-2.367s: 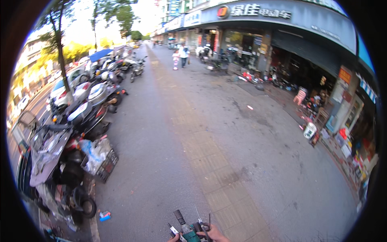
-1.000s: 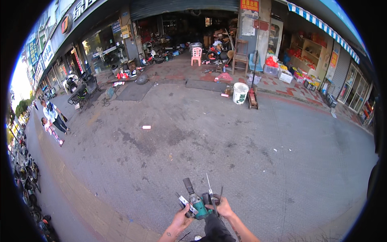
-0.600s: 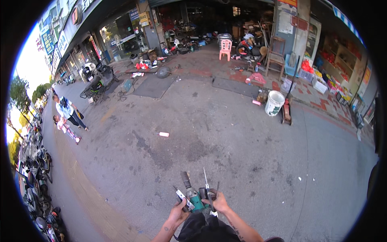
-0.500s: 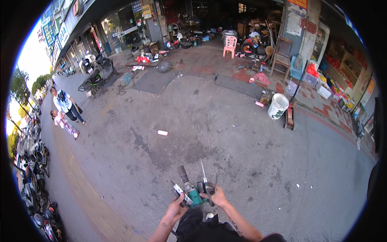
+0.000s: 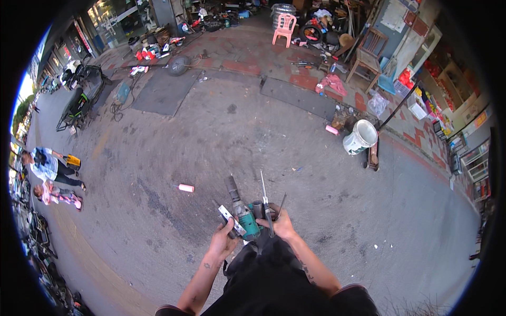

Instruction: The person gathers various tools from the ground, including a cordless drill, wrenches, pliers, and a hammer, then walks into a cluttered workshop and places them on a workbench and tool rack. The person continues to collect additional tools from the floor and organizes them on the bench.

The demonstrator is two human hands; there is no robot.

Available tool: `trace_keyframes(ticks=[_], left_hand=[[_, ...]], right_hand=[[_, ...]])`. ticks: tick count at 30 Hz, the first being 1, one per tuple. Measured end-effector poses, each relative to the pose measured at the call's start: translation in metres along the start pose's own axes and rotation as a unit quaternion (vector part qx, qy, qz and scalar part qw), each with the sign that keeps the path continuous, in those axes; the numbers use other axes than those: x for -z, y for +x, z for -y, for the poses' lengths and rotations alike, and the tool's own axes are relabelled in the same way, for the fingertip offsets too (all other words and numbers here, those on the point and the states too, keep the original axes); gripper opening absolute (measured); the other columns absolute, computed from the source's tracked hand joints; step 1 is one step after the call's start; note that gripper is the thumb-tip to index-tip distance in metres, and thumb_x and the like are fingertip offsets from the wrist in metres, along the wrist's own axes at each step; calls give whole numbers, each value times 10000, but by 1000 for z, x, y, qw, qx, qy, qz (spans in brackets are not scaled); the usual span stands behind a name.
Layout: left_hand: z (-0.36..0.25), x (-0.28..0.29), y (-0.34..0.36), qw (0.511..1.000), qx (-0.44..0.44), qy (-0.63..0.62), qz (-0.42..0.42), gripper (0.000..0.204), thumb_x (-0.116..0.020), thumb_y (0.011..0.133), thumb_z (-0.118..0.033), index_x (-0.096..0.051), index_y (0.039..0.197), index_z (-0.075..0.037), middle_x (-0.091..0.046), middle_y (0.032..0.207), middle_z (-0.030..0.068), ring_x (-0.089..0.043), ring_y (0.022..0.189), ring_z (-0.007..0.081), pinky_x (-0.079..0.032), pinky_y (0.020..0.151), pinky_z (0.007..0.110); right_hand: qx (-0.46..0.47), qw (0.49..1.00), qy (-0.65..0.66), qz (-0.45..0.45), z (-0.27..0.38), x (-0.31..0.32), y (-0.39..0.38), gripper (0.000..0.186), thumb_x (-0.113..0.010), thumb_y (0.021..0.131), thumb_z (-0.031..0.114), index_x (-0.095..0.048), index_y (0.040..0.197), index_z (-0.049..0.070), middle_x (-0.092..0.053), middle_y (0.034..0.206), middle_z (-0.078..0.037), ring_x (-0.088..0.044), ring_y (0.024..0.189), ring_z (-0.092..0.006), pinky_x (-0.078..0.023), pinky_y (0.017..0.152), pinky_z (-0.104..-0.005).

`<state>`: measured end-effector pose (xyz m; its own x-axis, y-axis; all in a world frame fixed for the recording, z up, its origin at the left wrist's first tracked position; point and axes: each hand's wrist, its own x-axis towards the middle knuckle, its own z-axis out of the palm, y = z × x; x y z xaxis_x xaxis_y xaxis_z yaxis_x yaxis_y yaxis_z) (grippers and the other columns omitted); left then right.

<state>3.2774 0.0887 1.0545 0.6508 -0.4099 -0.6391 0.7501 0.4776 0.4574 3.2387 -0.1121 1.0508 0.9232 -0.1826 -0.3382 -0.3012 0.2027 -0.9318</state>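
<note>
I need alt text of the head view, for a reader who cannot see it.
The left hand grips a flat silver piece and the right hand slim tools, with a green power tool between them above grey pavement. Beyond stand a white bucket, a pink chair and a wooden chair.

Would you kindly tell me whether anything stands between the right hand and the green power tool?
Yes: a dark cylinder and a slim pointed tool lie between most of the right hand and the green power tool; any direct touch is unclear.
</note>
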Motion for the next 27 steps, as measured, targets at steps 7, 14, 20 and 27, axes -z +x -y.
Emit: trace_keyframes(ticks=[7, 14, 20, 27], left_hand=[[-138, -76, 221, 999, 22, 27, -7, 246, -503, 966, -273, -549, 1107, -76, -601, 1043, 62, -564, 1009, 232, -399, 942, 493], [-293, -198, 404, 999, -12, 21, -22, 223, -488, 968, -309, -559, 1055, -116, -590, 1091, 57, -552, 1058, 256, -374, 958, 542], [-421, -284, 536, 998, -15, -19, -56, 308, -471, 972, -298, -509, 1161, -58, -571, 1143, 75, -530, 1102, 265, -347, 999, 534], [-577, -358, 751, 998, 9, -56, -17, 277, -515, 956, -241, -521, 1154, -48, -574, 1108, 72, -538, 1090, 248, -372, 1002, 498]], right_hand=[[4, 998, 57, 25, 59, 34, 267, 492, -802, 715, 80, -553, 1125, -28, -665, 867, -75, -624, 762, -128, -505, 673, -269], [-13, 995, 58, 82, 174, 58, 523, 530, -802, 711, 85, -549, 1163, -29, -673, 861, -88, -632, 763, -129, -508, 668, -272], [-55, 991, -19, 122, 277, 65, 721, 498, -762, 751, 55, -555, 1201, 1, -657, 1067, -77, -628, 946, -153, -503, 833, -301], [-81, 994, -38, 67, 349, 74, 979, 507, -817, 687, 90, -571, 1120, -8, -647, 758, -39, -580, 631, -88, -434, 552, -233]])
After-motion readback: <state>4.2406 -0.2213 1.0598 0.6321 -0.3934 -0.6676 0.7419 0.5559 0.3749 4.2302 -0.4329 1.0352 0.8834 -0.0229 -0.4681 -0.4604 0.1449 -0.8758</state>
